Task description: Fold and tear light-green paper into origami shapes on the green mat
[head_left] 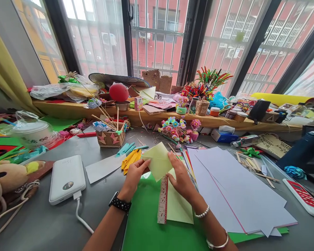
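Both my hands hold a folded pale green sheet of paper (158, 161) just above the desk. My left hand (134, 174) pinches its left edge, fingers closed. My right hand (180, 176) grips its right lower edge, fingers closed on it. Below them lie a patterned ruler (163, 202), another pale green sheet (178, 207) and a large dark green sheet (146, 226). Yellow paper strips (131, 159) lie just left of my left hand.
A white power bank (66, 178) with a cable lies at the left. White sheets (238, 188) are stacked at the right. A small box with stars (110, 138), paper flowers (176, 129), a calculator (305, 197) and craft clutter along the window ledge (151, 116) surround the work area.
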Demonstrator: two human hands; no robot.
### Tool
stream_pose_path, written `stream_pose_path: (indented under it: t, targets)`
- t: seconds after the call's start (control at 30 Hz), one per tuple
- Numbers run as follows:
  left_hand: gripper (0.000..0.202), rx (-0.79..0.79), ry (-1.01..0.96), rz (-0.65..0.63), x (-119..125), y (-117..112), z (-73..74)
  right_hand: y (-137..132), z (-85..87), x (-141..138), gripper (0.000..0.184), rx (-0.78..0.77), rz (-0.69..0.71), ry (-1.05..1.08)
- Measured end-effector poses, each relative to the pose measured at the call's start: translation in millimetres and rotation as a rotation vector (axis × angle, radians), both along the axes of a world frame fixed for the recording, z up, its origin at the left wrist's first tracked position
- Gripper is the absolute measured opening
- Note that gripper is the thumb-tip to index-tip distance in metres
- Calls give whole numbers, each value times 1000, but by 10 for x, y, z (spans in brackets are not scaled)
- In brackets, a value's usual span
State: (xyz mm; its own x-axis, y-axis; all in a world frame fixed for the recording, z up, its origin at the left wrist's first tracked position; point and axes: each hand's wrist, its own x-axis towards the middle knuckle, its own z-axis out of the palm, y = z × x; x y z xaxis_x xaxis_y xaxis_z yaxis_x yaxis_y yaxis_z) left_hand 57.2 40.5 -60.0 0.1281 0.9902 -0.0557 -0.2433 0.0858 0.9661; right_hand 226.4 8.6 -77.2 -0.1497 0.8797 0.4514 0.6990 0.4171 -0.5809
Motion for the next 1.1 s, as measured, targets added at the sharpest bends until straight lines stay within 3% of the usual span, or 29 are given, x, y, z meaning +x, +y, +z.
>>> stream_pose_path:
  t: [0.1,0.2,0.3,0.53,0.77,1.1]
  targets:
    - [29,-27,17,-48,-22,2,1,39,27,151,67,-186,108,428]
    - [29,-35,58,-103,-23,-10,3,59,105,259,50,-378,174,885]
    - [26,-27,96,-139,-17,-23,4,29,206,255,34,-473,133,1095]
    - [28,17,253,-309,27,-79,25,-87,270,100,44,-544,112,839]
    - [30,64,298,-302,41,-93,18,-72,199,119,40,-558,28,827]
    - [30,77,227,-345,38,-96,7,-69,155,87,37,-559,24,806]
